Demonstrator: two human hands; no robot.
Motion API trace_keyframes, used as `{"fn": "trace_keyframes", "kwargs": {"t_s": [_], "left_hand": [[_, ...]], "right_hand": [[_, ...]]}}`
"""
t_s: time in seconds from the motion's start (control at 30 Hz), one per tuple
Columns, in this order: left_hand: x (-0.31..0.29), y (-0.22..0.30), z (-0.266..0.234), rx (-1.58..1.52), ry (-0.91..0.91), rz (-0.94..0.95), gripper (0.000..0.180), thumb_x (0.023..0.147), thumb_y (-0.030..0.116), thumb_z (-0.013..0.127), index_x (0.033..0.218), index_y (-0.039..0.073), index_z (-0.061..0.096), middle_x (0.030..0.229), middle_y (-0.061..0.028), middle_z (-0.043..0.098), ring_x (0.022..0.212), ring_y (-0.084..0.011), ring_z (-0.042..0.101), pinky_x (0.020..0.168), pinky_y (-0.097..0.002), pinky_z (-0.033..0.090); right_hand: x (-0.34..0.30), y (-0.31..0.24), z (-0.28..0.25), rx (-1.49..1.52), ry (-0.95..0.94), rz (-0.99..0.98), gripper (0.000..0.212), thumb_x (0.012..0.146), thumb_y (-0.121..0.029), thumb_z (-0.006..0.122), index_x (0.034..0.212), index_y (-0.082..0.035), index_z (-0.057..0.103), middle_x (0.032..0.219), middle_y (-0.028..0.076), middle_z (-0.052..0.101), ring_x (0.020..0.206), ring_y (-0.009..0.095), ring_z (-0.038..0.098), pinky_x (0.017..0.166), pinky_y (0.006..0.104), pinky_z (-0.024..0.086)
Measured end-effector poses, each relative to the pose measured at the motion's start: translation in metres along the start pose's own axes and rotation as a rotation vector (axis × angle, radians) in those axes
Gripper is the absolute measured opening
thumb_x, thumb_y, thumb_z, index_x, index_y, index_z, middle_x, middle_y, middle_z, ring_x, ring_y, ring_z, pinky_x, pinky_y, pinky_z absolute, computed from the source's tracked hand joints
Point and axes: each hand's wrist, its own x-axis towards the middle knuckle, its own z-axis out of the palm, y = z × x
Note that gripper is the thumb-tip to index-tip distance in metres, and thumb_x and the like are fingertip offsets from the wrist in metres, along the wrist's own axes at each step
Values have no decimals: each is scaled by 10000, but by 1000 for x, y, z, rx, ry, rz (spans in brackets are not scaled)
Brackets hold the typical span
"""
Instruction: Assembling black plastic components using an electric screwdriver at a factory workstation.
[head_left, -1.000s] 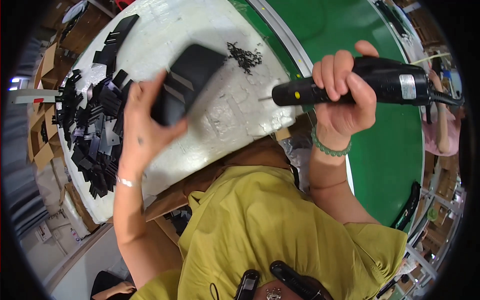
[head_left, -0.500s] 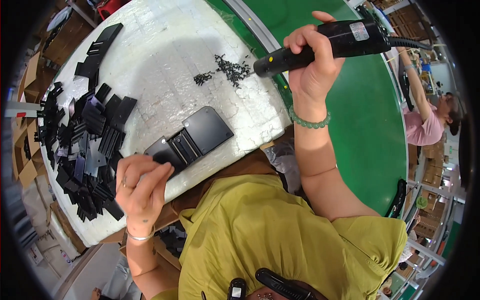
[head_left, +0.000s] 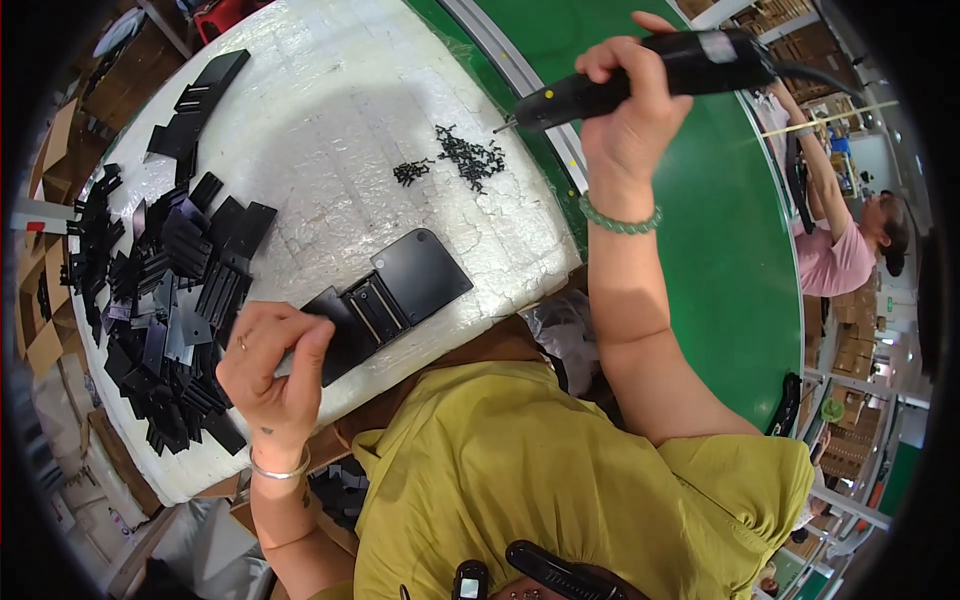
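Note:
My right hand is wrapped round a black corded electric screwdriver, held up at the far right. Its thin bit points left, just beyond a heap of small black screws; whether a screw sits on the tip is too small to tell. A smaller cluster of screws lies beside that heap. Nearer me, a black flat-panelled hinged part lies on the white foam block, its slotted middle facing up. My left hand is closed by the part's left end, fingers curled to the thumb. What they hold, if anything, is hidden.
A large pile of black plates and ribbed pieces covers the left of the white foam block. Beyond its right edge run a metal rail and a green surface. A person in pink is at the far right.
The screwdriver's tip has lifted from the edge of the screw heap, away to the far side. My left hand has drawn slightly left along the part. The view has shifted a little.

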Motion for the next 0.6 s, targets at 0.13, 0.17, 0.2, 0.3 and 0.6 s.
{"fn": "trace_keyframes", "kwargs": {"t_s": [0.13, 0.17, 0.2, 0.3, 0.6], "left_hand": [[22, 14, 14, 8, -82, 85, 215, 659, 54, 739, 851, 27, 647, 709, -76, 580, 698, -248, 522, 641, -315, 421], [28, 15, 20, -1, -104, 129, 279, 650, 73, 748, 911, 45, 654, 795, -76, 604, 792, -267, 532, 695, -336, 432], [32, 14, 28, 9, -105, 184, 290, 654, 86, 747, 926, 53, 654, 848, -78, 618, 852, -283, 535, 731, -350, 443], [45, 23, 47, -56, -26, 250, 262, 631, 80, 759, 875, 56, 665, 832, -56, 630, 882, -261, 556, 762, -348, 457], [31, 18, 33, -46, -19, 356, 175, 614, 98, 745, 732, 55, 623, 767, -30, 610, 843, -263, 560, 704, -336, 463]], "right_hand": [[-15, -27, 12, 322, -112, 142, 292, 781, -59, 522, 1070, -23, 495, 677, 11, 410, 594, 109, 408, 639, 288, 375], [-18, -36, 14, 434, -168, 182, 293, 785, -59, 513, 1075, -20, 504, 675, 5, 402, 596, 102, 401, 646, 282, 372], [-23, -44, 20, 491, -245, 194, 295, 788, -59, 508, 1079, -17, 515, 671, 1, 400, 598, 95, 400, 653, 276, 370], [-31, -61, 24, 609, -348, 238, 324, 818, -102, 450, 1135, -57, 502, 660, -1, 411, 566, 98, 388, 629, 295, 384], [-47, -74, 37, 674, -591, 272, 314, 789, -68, 491, 1098, -9, 493, 672, -26, 450, 582, 57, 449, 674, 244, 379]]}}
